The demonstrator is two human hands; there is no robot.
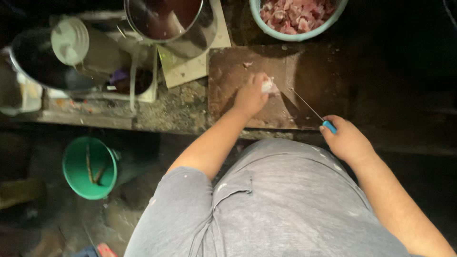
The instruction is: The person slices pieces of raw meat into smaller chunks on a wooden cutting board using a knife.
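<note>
A dark wooden cutting board [228, 76] is laid across the rough worktop [171, 112], and everything is played out on it. Behind it on the left, a large steel pot [164, 19] is seen, and at the top edge a pale green bowl [328, 21] is filled with cut pink meat. Down on the floor, a green bucket [76, 169] is set apart to the left. On the board, a small pale piece of meat [268, 86] is pinned under the closed fingers of the left hand [251, 96]. Just right of it, a thin-bladed knife [309, 108] is gripped by its blue handle in the right hand [346, 141], its blade angled toward the meat.
</note>
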